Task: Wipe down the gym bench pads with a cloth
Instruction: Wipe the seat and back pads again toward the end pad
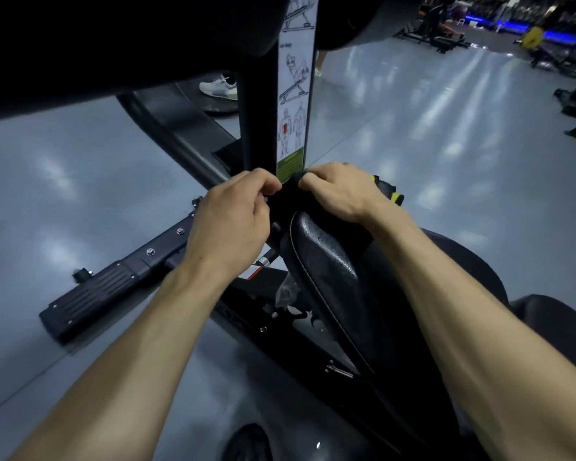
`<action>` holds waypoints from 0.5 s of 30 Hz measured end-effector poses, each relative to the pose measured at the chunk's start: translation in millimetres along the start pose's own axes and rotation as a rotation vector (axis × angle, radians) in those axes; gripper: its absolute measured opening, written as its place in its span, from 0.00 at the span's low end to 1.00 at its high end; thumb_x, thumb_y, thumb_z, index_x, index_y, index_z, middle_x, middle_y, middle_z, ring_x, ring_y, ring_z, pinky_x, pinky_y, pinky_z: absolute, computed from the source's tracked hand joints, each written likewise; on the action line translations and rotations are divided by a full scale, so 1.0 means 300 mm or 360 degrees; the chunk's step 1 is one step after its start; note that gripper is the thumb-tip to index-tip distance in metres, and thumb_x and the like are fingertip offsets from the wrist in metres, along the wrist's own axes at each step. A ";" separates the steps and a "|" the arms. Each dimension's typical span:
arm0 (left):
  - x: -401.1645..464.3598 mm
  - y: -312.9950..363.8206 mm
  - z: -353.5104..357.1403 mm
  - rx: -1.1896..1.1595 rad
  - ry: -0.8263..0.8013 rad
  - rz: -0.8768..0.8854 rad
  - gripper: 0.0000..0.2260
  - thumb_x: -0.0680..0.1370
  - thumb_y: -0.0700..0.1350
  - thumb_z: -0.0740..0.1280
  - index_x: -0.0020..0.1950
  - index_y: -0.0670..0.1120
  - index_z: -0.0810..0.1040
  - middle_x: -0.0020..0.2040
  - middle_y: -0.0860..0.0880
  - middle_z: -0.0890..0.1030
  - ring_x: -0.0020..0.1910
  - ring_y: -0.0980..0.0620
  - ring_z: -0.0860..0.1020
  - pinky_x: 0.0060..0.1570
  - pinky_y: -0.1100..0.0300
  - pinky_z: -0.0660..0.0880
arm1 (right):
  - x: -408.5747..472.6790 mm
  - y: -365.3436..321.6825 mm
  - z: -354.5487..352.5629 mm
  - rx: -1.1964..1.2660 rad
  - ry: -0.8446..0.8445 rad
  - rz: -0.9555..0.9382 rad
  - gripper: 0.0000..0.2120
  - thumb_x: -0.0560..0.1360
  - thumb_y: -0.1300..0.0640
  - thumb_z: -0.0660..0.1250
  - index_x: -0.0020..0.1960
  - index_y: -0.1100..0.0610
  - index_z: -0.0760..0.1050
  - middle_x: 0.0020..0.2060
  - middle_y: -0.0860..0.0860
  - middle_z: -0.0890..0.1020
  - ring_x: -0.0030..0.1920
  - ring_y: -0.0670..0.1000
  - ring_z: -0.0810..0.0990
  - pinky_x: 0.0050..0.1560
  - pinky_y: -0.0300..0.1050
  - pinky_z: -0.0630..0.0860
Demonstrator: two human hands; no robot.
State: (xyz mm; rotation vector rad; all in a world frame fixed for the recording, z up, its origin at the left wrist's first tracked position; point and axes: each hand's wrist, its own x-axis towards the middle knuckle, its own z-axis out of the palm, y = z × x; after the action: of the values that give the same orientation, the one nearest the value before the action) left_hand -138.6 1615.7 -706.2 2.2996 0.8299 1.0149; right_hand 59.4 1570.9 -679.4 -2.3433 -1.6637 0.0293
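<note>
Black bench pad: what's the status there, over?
Left hand and right hand both pinch a dark cloth. Cloth sits at the top end of the black padded bench pad. Upright post with white exercise sticker directly behind.

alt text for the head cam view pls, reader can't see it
Both hands, left hand and right hand, pinch a dark cloth at the top end of a black bench pad, below an instruction sticker on the upright post.

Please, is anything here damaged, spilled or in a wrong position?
Nothing looks clearly wrong. The left hand and right hand both pinch a dark cloth with yellow-green trim at the top end of the black textured bench pad. The pad shows tiny specks, perhaps droplets, but no tear.
</note>
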 end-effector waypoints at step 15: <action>-0.080 0.048 -0.069 -0.0149 0.0289 -0.0176 0.17 0.79 0.33 0.57 0.57 0.48 0.81 0.50 0.53 0.84 0.52 0.54 0.82 0.56 0.59 0.78 | -0.228 -0.263 0.070 -0.0504 -0.0059 -0.0664 0.19 0.79 0.43 0.58 0.41 0.52 0.81 0.34 0.53 0.77 0.45 0.55 0.76 0.61 0.53 0.68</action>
State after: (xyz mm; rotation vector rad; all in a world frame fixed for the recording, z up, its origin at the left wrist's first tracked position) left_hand -162.7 1592.9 -696.0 2.0822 0.9490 1.1990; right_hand -40.5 1535.6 -691.0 -2.1530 -2.2856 -0.2927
